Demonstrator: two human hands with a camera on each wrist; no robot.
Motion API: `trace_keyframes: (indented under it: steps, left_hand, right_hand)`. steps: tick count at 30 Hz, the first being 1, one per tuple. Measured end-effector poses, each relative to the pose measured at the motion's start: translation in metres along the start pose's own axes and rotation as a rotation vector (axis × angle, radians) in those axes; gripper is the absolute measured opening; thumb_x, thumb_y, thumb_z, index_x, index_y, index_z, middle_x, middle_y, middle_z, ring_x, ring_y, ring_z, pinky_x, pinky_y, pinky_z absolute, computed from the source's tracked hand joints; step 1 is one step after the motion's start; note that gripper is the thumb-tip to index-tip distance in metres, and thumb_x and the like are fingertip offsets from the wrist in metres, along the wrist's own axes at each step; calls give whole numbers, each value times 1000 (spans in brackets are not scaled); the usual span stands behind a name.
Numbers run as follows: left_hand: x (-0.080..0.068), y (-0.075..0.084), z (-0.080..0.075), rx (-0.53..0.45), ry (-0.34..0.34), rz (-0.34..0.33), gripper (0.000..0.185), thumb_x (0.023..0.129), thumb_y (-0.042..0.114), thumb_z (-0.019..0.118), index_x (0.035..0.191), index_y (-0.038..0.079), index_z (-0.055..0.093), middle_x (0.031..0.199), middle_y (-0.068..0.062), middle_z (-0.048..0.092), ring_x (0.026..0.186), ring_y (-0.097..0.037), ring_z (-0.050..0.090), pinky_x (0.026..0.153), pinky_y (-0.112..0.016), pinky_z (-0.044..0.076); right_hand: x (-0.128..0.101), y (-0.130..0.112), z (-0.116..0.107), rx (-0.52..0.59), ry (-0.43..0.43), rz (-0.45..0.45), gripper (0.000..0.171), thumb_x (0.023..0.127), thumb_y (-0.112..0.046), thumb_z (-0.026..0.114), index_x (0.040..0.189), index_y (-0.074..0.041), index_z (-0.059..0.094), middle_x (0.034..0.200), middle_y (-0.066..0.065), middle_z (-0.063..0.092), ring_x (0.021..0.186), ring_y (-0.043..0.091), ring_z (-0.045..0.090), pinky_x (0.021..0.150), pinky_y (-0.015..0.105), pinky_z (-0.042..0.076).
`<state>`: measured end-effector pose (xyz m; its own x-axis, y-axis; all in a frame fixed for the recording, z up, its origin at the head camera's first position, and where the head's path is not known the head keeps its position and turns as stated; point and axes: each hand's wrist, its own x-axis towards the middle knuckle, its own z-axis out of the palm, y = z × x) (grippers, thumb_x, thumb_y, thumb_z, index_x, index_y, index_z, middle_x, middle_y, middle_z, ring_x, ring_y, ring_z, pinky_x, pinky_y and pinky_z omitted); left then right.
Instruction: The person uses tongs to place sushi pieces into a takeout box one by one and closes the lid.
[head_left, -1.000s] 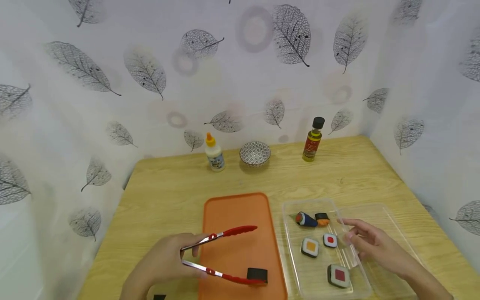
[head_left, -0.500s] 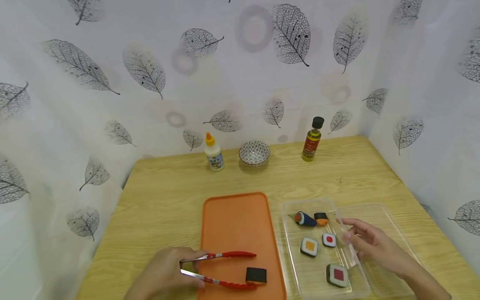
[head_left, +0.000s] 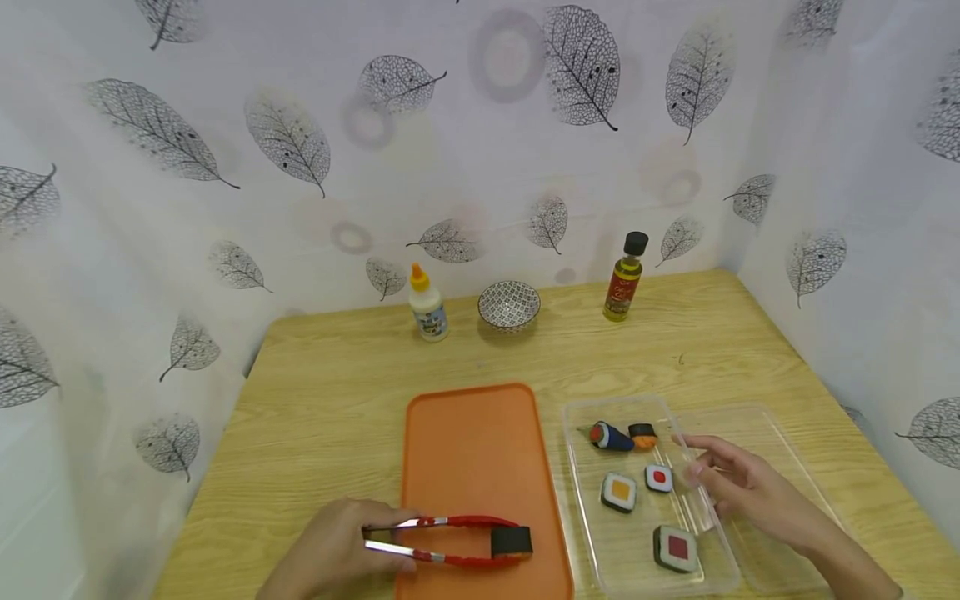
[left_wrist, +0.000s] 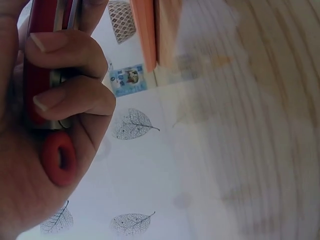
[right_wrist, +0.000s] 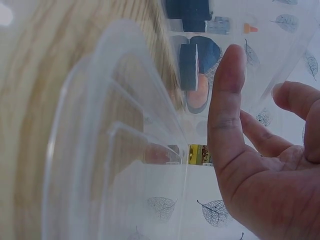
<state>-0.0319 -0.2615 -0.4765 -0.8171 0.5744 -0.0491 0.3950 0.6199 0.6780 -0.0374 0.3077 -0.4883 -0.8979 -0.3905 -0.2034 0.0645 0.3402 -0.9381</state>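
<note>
1. The left hand (head_left: 333,554) is clenched round the handles of the red-tipped metal tongs (head_left: 442,542). The tong tips are closed on a black-topped toy sushi block with an orange underside (head_left: 512,542), which sits on the flat orange plastic tray (head_left: 472,442) just ahead of that hand's fingertips.

2. The pinch looks shallow, at the block's near edge only. If the squeeze slackens, I'd expect the block to twist out and drop onto the tray.

3. The right hand (head_left: 742,492) rests with relaxed fingers on the rim of the clear plastic container (head_left: 637,408), grasping nothing firmly. The container is light, so a nudge from the tongs could slide it.

4. Beside that hand's fingertips lie four more toy sushi pieces, the nearest a small white roll with a red centre (head_left: 659,477). A careless set-down could knock them together.

5. The wrist view shows the left fingers (left_wrist: 70,50) bunched tightly; too hard a squeeze might flick the block sideways.
</note>
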Motion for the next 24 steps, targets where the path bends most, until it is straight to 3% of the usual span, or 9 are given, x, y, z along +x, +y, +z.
trace_keyframes:
  steps: [3,9,16,24]
  left_hand:
    - [-2,0,-2,-46,-6,-10,47,84,52,83,127,33,77,106,15,80,83,7,64,68,-20,54]
    - [-1,8,-10,-130,-16,-96,49,84,54,84,127,32,77,98,14,79,73,5,56,61,-21,51]
    - [14,25,-14,-117,22,29,46,84,49,86,126,30,78,83,19,72,68,5,56,58,-20,50]
    - [45,51,-16,-13,52,204,46,84,54,83,123,29,79,93,16,79,64,11,53,56,-11,46]
  right_hand:
    - [0,0,0,6,-2,-7,45,115,-14,38,160,-8,37,120,-2,66,104,2,66,71,36,61]
    - [0,1,0,0,2,-17,46,115,-13,39,160,-7,37,119,-4,67,105,2,67,71,35,61]
    - [0,0,0,7,-4,-12,45,115,-14,37,161,-11,38,119,-2,67,103,4,67,71,35,61]
    - [0,1,0,9,1,2,46,115,-15,39,161,-12,38,119,-2,67,103,3,67,71,35,60]
